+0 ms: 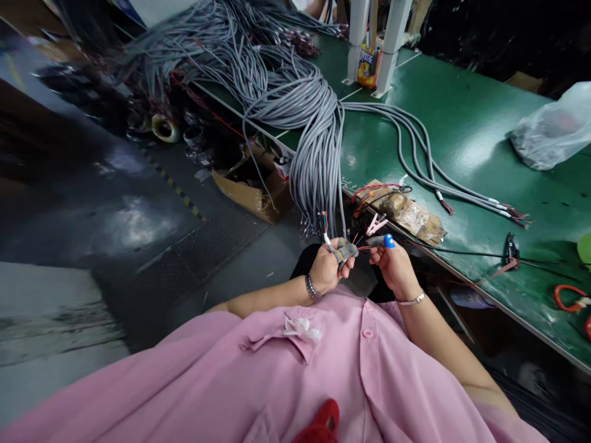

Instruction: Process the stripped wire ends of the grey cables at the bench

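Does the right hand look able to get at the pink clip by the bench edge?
Probably yes: the pink clip sits just beyond the right hand, with nothing visible between them. That hand appears to be pinching thin wires, so it would likely need to release them first.

Cable bundle (316, 138) over the table's (462, 147) near edge (carton (258, 191) below), plastic bag (551, 132) far right.

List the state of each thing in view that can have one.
Left hand, closed on the held cable
Right hand, closed on thin wires
Held cable, stripped at its end
Thin wires, stretched between the hands
Cable bundle, draped over the table edge
Cardboard box, open
Plastic bag, crumpled, contents unclear
Pink clip, open or shut unclear
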`<state>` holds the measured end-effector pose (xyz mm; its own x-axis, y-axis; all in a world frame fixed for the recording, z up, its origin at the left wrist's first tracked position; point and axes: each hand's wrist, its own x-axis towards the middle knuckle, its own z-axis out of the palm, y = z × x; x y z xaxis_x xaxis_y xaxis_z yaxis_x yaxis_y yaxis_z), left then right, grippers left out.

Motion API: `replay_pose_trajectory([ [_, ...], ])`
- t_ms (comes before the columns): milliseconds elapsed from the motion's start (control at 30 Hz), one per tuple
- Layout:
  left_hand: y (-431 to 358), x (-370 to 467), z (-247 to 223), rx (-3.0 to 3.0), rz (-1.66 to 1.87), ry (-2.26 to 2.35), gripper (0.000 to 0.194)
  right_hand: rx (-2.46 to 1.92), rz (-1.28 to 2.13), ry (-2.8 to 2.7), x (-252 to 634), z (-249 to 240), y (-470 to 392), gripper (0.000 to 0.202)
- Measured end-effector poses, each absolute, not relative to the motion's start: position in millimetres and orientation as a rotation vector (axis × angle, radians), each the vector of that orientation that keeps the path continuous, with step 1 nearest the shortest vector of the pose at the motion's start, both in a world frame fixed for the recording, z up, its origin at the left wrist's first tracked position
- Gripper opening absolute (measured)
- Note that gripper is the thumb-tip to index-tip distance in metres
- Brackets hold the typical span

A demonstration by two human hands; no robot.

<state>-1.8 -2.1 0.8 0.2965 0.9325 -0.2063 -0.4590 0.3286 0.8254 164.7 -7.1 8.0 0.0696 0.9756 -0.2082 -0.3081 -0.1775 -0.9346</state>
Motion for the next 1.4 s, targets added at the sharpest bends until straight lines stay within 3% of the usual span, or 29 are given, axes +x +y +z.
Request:
replay_pose_trajectory([
  [133,-2,0,9,0.725,1.038,0.739,0.029,-1.099,1.577,-0.636,170,10,13,0.053],
  [600,8,13,8,0.698,0.967,0.684,0.028,-0.963,1.489,-0.506,147,12,37,0.038],
  [1067,2,9,8,0.725,0.996,0.693,0.029,-0.883,1.649,-0.479,151,14,31,0.054],
  [1267,1,7,11,0.638,1.025,0.721,0.028,-0.888,1.567,-0.493,150,20,29,0.028],
  [1400,5,10,10,0.598,1.023,0.709,0.026,-0.93,1.512,-0.548,149,19,29,0.026],
])
